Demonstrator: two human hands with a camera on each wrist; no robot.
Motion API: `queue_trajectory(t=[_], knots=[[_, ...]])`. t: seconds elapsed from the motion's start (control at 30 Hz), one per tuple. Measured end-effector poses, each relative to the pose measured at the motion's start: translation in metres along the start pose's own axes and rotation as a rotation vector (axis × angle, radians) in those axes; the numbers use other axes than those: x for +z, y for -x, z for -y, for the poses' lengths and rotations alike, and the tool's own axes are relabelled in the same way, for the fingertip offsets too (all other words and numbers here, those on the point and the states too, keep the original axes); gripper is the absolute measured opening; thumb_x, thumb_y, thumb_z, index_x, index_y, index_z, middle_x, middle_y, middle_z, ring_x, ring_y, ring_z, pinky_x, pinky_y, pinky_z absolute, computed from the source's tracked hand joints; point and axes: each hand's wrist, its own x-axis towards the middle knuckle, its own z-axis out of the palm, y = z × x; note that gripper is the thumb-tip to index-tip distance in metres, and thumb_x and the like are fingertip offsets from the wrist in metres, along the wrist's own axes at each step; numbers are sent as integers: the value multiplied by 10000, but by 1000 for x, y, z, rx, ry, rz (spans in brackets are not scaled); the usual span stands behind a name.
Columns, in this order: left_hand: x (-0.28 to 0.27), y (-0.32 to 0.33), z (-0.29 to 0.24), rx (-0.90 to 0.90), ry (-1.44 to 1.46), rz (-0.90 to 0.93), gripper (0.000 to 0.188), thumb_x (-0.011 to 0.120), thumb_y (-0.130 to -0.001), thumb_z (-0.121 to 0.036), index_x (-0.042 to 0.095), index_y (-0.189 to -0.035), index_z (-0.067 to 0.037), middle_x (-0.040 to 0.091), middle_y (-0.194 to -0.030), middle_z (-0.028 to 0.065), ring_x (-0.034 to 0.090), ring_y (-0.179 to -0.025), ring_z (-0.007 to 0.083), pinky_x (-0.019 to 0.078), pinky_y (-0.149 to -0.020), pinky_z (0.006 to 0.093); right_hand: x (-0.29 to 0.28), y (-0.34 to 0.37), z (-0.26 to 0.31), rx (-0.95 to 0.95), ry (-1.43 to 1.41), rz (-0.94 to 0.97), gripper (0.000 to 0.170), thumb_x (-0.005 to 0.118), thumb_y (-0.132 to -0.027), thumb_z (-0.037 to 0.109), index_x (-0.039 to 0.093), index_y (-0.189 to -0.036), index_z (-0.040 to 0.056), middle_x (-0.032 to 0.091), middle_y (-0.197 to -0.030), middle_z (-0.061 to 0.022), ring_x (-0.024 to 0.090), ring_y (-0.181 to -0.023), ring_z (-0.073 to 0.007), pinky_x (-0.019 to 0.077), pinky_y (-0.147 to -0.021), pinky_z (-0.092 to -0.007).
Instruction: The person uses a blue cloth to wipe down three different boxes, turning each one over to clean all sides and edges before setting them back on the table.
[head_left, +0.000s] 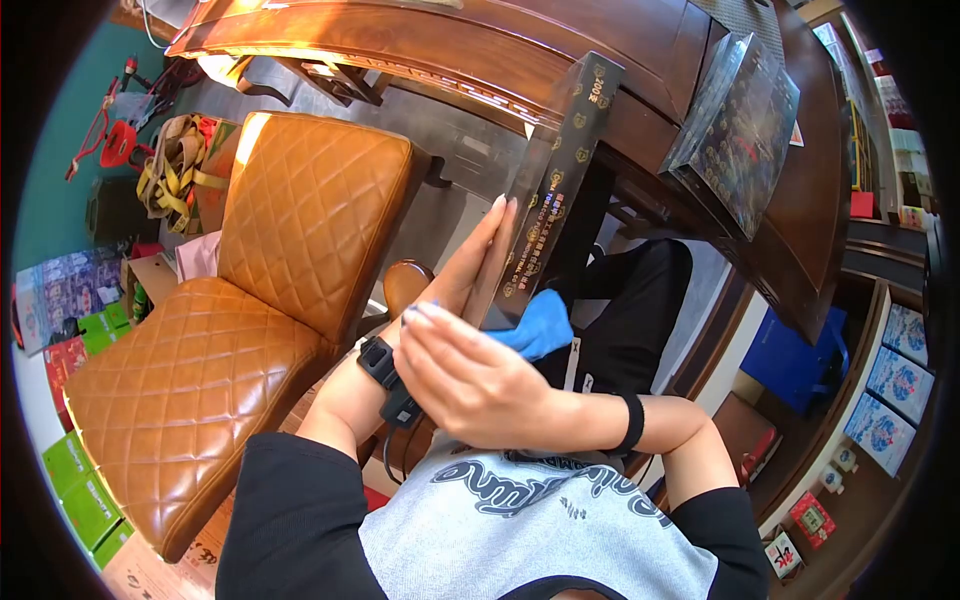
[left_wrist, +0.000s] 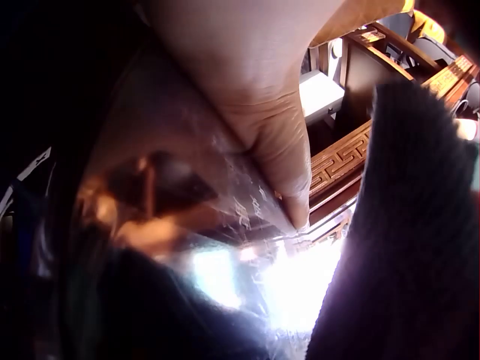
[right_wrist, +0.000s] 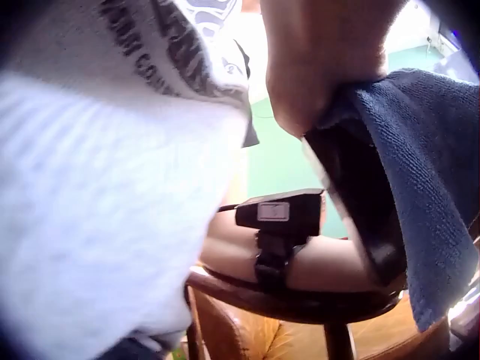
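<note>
A long black box (head_left: 550,200) with gold lettering and a glossy clear wrap slants over the person's lap. The left hand (head_left: 465,268) lies along its left face, with straight fingers against the wrap. In the left wrist view, a fingertip touches the edge of the shiny face, which reflects light. Nearer the chest, the right hand (head_left: 480,385) grips a blue cloth (head_left: 540,328) with curled fingers at the box's near end. The cloth (right_wrist: 427,180) drapes beside the box's dark edge in the right wrist view. The box's underside is hidden.
A second glossy dark box (head_left: 740,140) sits on the wooden desk (head_left: 640,40) at the right. A brown quilted chair (head_left: 250,330) stands to the left. Shelves (head_left: 850,400) with small packages are at the right, and green boxes (head_left: 85,495) at the lower left.
</note>
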Motion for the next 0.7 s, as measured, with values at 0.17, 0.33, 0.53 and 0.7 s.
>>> queue_trajectory(t=[0.17, 0.33, 0.53, 0.7], knots=[[5, 1, 0, 49, -31, 95, 651, 526, -1042, -347, 243, -1578, -110, 609, -703, 119, 633, -521, 172, 539, -456, 261, 13, 11, 15, -68, 26, -27, 332, 609, -766, 161, 706, -1003, -49, 688, -1099, -198, 648, -1134, -320, 472, -1080, -417], [7, 5, 0, -32, 56, 269, 684, 531, -1045, -308, 159, -1605, -184, 581, -772, 87, 623, -585, 181, 525, -499, 293, 16, 10, 7, -139, -19, -145, 319, 644, -714, 156, 708, -966, -28, 664, -915, -121, 664, -845, -212, 532, -836, -316], [-7, -29, 6, -162, 136, 814, 663, 455, -1064, -362, 80, -1610, -338, 584, -1053, 180, 671, -847, 352, 588, -711, 470, 22, -2, -6, -192, -199, -279, 328, 660, -690, 155, 686, -967, -18, 523, -691, -11, 555, -598, -148, 466, -600, -272], [-5, -28, -2, -236, 135, 725, 649, 402, -1084, -291, 22, -1604, -373, 473, -1313, 232, 561, -1146, 407, 501, -885, 595, 16, 3, -23, -153, -252, -334, 338, 677, -683, 142, 688, -974, -29, 530, -678, -15, 552, -575, -148, 461, -569, -282]])
